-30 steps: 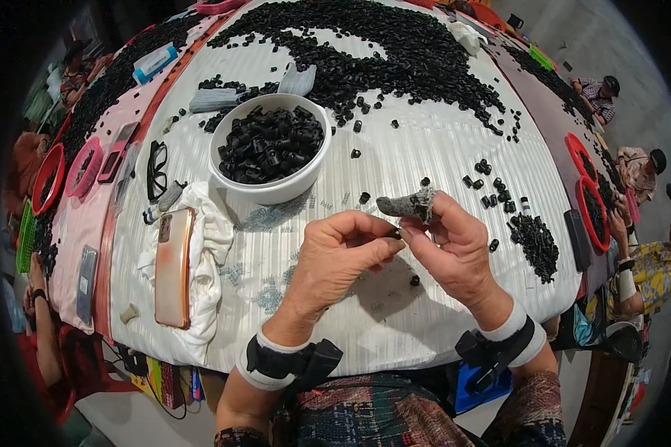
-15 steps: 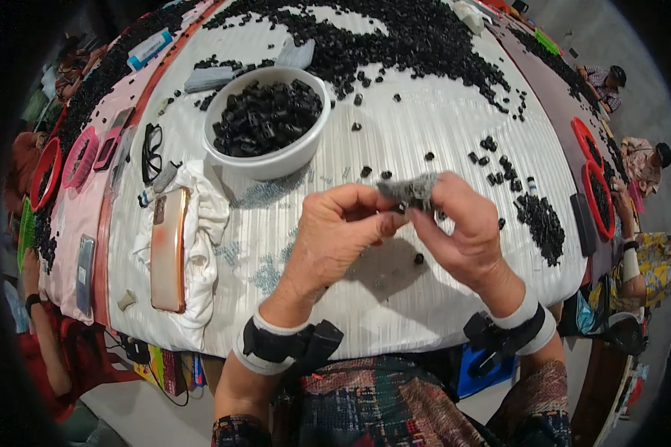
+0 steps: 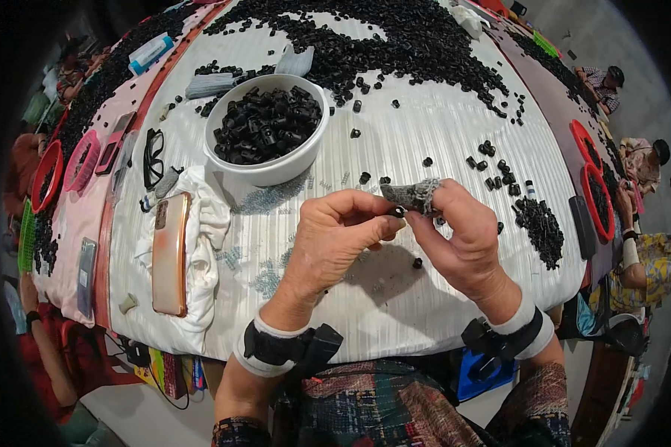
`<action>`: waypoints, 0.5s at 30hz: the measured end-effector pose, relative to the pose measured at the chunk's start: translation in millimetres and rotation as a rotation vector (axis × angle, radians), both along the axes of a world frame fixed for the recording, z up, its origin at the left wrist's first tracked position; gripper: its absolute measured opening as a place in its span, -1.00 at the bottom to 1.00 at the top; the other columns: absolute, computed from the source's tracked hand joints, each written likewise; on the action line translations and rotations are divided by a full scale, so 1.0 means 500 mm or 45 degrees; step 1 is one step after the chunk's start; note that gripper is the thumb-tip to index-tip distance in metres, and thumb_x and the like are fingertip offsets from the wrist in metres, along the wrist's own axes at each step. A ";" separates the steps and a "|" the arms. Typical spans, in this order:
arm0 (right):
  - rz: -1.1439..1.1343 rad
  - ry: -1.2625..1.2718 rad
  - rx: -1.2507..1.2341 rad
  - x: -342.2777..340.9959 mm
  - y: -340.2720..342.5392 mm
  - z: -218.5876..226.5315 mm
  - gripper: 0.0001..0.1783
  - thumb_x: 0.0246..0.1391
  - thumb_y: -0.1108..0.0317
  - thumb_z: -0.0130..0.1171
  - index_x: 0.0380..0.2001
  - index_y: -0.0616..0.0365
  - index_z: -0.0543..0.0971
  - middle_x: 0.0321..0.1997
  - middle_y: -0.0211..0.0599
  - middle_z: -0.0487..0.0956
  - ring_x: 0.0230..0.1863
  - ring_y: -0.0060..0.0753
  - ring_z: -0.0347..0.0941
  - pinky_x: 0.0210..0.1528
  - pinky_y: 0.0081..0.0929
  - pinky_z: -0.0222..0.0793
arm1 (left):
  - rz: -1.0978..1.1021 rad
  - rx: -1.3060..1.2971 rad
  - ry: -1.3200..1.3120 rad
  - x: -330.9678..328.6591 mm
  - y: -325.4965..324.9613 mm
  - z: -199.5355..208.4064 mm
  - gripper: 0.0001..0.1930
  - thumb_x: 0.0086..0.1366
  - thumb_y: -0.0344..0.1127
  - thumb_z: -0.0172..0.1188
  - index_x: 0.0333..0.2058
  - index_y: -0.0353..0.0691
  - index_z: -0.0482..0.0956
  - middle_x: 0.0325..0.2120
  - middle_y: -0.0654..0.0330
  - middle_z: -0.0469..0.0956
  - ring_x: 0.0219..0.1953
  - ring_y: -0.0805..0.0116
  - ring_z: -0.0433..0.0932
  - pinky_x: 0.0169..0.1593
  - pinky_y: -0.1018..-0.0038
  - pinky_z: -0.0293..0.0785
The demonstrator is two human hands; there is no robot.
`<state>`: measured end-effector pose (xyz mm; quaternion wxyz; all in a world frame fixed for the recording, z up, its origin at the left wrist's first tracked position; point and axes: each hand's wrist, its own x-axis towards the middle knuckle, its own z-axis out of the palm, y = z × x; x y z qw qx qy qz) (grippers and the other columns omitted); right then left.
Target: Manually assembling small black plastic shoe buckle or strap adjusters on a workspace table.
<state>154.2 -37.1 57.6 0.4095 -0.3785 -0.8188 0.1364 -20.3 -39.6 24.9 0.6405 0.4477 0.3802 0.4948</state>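
Note:
Above the near middle of the table, my left hand [image 3: 326,235] and my right hand [image 3: 466,238] meet with fingertips pinched together. Between them is a small black plastic part [image 3: 398,211], partly hidden by the fingers. A grey knitted finger cover [image 3: 417,195] sits over the right index fingertip. Small metal springs [image 3: 268,279] lie loose beside my left wrist, with another heap of springs [image 3: 272,197] below the white bowl [image 3: 265,175]. To the right of my right hand are several short black cylinders [image 3: 503,171] and a pile of thin black pieces [image 3: 540,231].
Black plastic parts [image 3: 276,123] fill the bowl, and a large spread of black parts [image 3: 417,45] covers the far table. At left, a phone [image 3: 171,253] rests on a white cloth [image 3: 205,253] near black glasses [image 3: 153,156]. Other people work at both side tables.
The hands stay in nearly the same place, fingers shifting slightly around the small black part. The grey finger cover has turned a little and the black part shows more clearly.

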 end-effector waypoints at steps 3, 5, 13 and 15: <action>0.004 -0.026 0.014 -0.001 -0.001 -0.001 -0.79 -0.21 0.69 0.15 -0.40 0.30 0.47 -0.47 -0.19 0.45 -0.54 -0.34 0.43 -0.52 -0.52 0.36 | 0.018 0.039 -0.005 0.000 0.001 -0.006 -0.87 0.06 -0.47 0.28 -0.36 -0.32 0.61 -0.50 0.24 0.60 -0.47 0.57 0.55 -0.43 0.65 0.49; 0.068 -0.141 0.320 -0.002 0.000 -0.004 -0.80 -0.19 0.69 0.14 -0.40 0.29 0.49 -0.46 -0.16 0.45 -0.51 -0.33 0.43 -0.53 -0.51 0.37 | 0.020 0.058 0.006 -0.001 0.004 -0.009 -0.87 0.07 -0.47 0.28 -0.36 -0.32 0.61 -0.50 0.24 0.60 -0.47 0.56 0.55 -0.44 0.64 0.49; 0.022 -0.028 0.257 0.012 -0.006 -0.012 -0.67 -0.36 0.73 0.15 -0.38 0.30 0.46 -0.45 -0.15 0.44 -0.42 -0.15 0.42 -0.41 -0.37 0.39 | 0.024 -0.005 -0.063 0.003 0.003 -0.002 -0.89 0.08 -0.50 0.25 -0.36 -0.33 0.60 -0.50 0.20 0.60 -0.46 0.50 0.58 -0.45 0.62 0.51; 0.116 -0.082 0.351 0.005 -0.001 0.002 -0.67 -0.36 0.74 0.15 -0.38 0.29 0.46 -0.44 -0.16 0.45 -0.40 -0.13 0.42 -0.40 -0.38 0.38 | -0.006 0.080 -0.053 0.000 0.008 -0.015 -0.87 0.08 -0.50 0.25 -0.34 -0.32 0.59 -0.49 0.19 0.60 -0.44 0.49 0.59 -0.44 0.63 0.51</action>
